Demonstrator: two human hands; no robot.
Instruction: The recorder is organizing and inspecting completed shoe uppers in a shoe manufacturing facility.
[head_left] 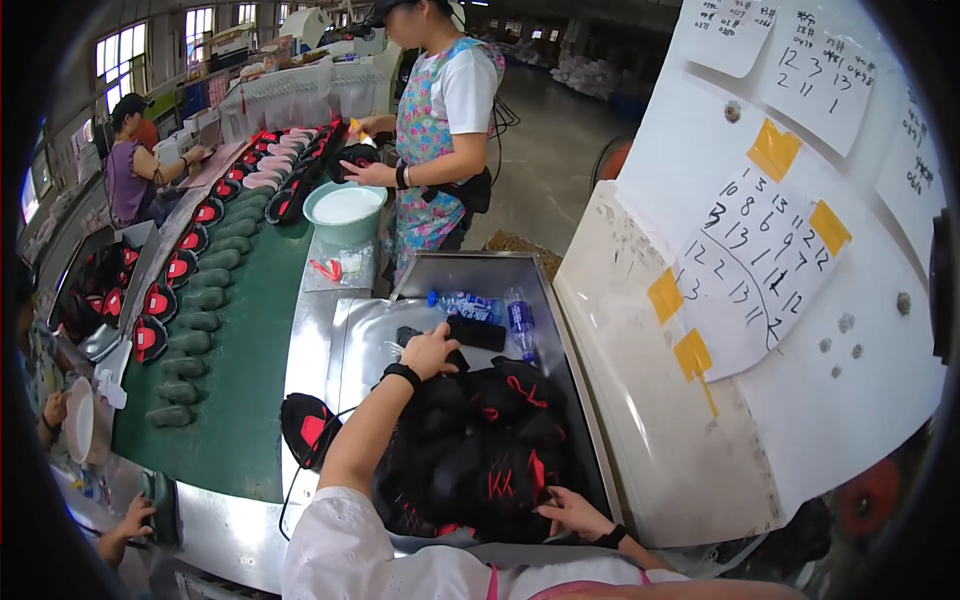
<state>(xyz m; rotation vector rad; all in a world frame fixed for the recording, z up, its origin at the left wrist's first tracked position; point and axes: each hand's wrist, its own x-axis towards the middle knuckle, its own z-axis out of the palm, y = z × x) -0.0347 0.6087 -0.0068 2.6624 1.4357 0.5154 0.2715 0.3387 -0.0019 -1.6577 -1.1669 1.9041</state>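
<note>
A heap of black shoe uppers (pixel 470 430) with red laces and red tabs lies in a metal tray (pixel 592 430) in front of me. My left hand (pixel 432 354) reaches to the far side of the heap, fingers curled down around something dark that I cannot make out. Close to its fingertips lies a black phone (pixel 476 333). At the near right of the heap, my right hand (pixel 575 514) pinches the edge of a black shoe upper (pixel 510 490) beside its red tab. Another black upper with a red label (pixel 308 430) sits outside the tray, left of my forearm.
Two plastic bottles (pixel 520 322) lie at the tray's far end. A green conveyor belt (pixel 255 380) to the left carries rows of dark shoe lasts (pixel 205 298) and uppers. A co-worker (pixel 440 120) stands beyond a light-green basin (pixel 345 215). A white board (pixel 690 420) with papers rises at right.
</note>
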